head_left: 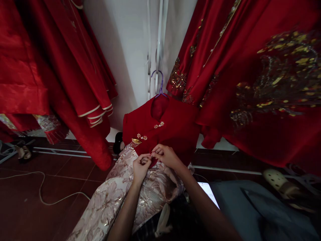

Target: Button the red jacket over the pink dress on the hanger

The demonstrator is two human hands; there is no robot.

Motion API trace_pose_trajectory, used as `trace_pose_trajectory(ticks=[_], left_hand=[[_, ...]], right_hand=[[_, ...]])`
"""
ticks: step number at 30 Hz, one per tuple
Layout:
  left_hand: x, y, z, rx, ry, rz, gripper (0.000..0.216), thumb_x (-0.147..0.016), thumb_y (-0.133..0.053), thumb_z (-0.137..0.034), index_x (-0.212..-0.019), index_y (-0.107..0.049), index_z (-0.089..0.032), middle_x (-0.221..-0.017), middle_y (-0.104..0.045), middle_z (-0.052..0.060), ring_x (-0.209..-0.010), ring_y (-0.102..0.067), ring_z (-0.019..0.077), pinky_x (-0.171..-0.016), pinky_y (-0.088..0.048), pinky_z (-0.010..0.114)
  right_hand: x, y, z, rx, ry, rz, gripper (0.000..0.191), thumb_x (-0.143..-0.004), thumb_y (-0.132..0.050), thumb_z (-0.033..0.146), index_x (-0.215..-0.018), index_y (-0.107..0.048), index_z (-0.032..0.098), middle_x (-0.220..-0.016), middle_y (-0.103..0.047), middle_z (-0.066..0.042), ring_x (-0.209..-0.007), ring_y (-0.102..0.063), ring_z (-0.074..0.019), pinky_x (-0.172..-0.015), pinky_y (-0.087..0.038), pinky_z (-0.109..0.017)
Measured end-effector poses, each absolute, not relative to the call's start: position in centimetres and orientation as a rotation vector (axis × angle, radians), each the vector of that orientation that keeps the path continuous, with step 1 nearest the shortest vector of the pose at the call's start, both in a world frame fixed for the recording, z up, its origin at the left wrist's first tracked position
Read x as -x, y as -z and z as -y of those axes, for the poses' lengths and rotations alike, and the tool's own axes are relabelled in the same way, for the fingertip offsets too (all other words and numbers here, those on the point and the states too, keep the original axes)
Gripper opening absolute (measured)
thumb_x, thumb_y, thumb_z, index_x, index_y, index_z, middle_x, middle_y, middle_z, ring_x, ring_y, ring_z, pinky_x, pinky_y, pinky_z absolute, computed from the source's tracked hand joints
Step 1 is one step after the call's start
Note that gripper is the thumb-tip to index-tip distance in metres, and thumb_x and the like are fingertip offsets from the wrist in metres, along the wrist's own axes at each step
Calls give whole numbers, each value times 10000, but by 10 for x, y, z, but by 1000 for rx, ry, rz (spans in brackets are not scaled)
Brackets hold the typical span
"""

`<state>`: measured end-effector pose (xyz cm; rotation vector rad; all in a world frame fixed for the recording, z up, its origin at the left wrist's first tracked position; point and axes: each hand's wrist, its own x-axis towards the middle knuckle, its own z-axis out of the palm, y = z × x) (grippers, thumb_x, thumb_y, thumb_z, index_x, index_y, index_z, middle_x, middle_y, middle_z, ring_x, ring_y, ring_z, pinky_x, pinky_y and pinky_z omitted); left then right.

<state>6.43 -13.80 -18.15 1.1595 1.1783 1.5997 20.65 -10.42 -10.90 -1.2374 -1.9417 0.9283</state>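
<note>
A sleeveless-looking red top (178,120) hangs in front of me on a purple hanger (162,82). Pearl flower fasteners (158,125) and a gold fan-shaped ornament with bead strands (136,142) decorate its front. At the lower front opening, my left hand (141,166) pinches the edge of the top. Close against it, fingertips nearly meeting, my right hand (164,155) also has its fingers closed on the top's front; the small piece between the fingertips is mostly hidden. Below both hands spreads a pale pink floral brocade cloth (107,197) with a metallic sheen.
Red garments with cream trim (87,83) hang on the left. More red garments with gold sequins (278,77) hang on the right. A lit phone (208,194) lies by my right arm, on or beside a grey-blue surface (233,204). A cable (42,190) crosses the tiled floor.
</note>
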Motion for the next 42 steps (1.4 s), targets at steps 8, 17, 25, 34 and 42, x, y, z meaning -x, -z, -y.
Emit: trace_pose_trajectory(ticks=[8, 17, 25, 34, 42], left_hand=[[-65, 183, 138, -1282, -1581, -1213, 205, -680, -680, -310, -801, -668, -146, -681, -650, 22, -566, -548, 88, -526, -435, 190], [-69, 179, 140, -1338, -1589, -1220, 295, -697, -683, -305, -921, -555, -161, -737, -606, 9, -597, -536, 80, -547, -427, 183], [-71, 175, 144, -1334, -1606, -1225, 303, -686, -701, -334, -892, -556, -166, -723, -581, -3, -576, -512, 71, -537, -413, 177], [-71, 177, 143, -1417, -1573, -1255, 248, -739, -657, -356, -894, -654, -162, -762, -588, 25, -606, -517, 81, -548, -425, 190], [-70, 176, 144, -1401, -1566, -1248, 255, -725, -670, -374, -864, -644, -162, -779, -579, 17, -605, -506, 80, -568, -416, 196]], right_hand=[[-211, 113, 102, 1262, -896, 1983, 99, -726, -621, 203, -820, -619, 174, -742, -685, -25, -661, -634, -128, -632, -485, -235], [-205, 127, 95, 1284, -733, 1939, 175, -644, -612, 131, -808, -560, 162, -727, -575, 11, -623, -523, -90, -594, -416, -210], [-255, 102, 94, 1094, -1311, 1960, 345, -680, -681, 296, -964, -535, 166, -980, -578, -47, -659, -542, -86, -515, -468, -206], [-256, 68, 113, 1072, -1209, 1973, 231, -786, -590, 347, -940, -577, 175, -825, -628, -31, -702, -579, -120, -581, -489, -237], [-249, 80, 111, 1067, -1096, 2082, 186, -796, -581, 283, -943, -605, 172, -890, -669, -44, -798, -616, -134, -731, -492, -274]])
